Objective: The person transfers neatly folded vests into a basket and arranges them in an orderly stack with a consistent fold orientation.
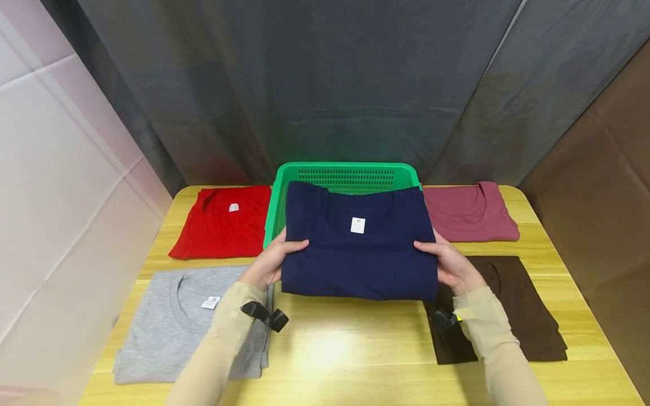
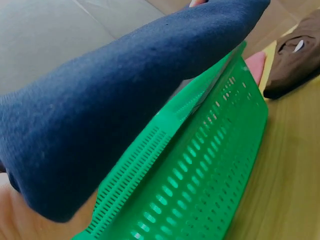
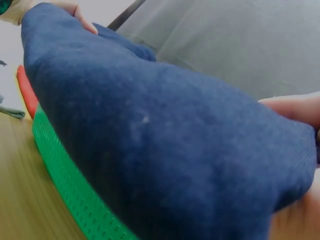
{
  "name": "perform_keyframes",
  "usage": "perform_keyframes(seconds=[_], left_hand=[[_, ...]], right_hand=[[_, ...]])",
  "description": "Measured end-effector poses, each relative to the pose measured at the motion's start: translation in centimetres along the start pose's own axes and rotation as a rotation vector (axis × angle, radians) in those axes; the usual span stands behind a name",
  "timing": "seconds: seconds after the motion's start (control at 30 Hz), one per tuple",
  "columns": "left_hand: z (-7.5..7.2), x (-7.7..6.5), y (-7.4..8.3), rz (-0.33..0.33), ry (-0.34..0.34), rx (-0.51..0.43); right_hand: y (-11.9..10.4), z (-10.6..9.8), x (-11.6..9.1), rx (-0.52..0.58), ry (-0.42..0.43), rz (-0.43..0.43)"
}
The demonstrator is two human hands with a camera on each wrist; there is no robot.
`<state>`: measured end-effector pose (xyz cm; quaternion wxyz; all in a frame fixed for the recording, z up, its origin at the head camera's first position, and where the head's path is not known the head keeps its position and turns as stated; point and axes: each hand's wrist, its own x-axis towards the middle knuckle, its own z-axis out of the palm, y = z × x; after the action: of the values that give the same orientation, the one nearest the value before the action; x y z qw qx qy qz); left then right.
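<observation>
A folded navy T-shirt (image 1: 359,265) with a white neck label is held up between both hands, over the front part of a green plastic basket (image 1: 350,166). At its left edge my left hand (image 1: 269,264) grips it, thumb on top and fingers underneath. My right hand (image 1: 454,266) holds the right edge the same way. Both wrist views show the shirt's thick folded edge close up, above the perforated basket wall (image 2: 200,170). The shirt hides most of the basket's inside.
A folded red shirt (image 1: 238,225) and a grey shirt (image 1: 167,327) lie left of the basket. To the right are a mauve shirt (image 1: 467,214) and a dark brown shirt (image 1: 523,316). All rest on a wooden table (image 1: 345,361), with a grey curtain (image 1: 355,84) behind.
</observation>
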<state>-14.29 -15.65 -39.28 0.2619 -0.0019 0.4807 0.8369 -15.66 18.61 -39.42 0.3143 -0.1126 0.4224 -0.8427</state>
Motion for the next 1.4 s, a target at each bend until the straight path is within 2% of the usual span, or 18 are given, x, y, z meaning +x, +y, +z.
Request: perform_keyframes(seconds=[0.17,0.37,0.5,0.63,0.8,1.1,1.4], left_hand=[[-0.1,0.8,0.7,-0.009,0.038,-0.021],[-0.4,1.7,1.1,-0.002,0.019,-0.008],[-0.6,2.4,1.4,-0.013,0.031,-0.017],[-0.5,3.1,1.9,-0.012,0.011,-0.032],[-0.6,3.9,2.7,-0.024,-0.007,-0.015],[-1.0,5.2,3.4,-0.054,0.032,-0.028],[-1.5,6.7,3.9,-0.06,0.1,-0.01]], right_hand=[[-0.7,-0.1,1.1,-0.02,0.014,0.021],[-1.2,-0.4,2.3,-0.013,0.083,0.042],[-1.5,-0.6,2.9,0.008,0.107,0.066],[-1.9,-0.8,3.5,0.02,0.13,0.077],[-2.5,-0.9,4.1,-0.032,0.161,0.087],[-3.2,-1.0,5.8,-0.081,0.19,0.157],[-3.7,-1.3,7.2,-0.094,0.21,0.15]])
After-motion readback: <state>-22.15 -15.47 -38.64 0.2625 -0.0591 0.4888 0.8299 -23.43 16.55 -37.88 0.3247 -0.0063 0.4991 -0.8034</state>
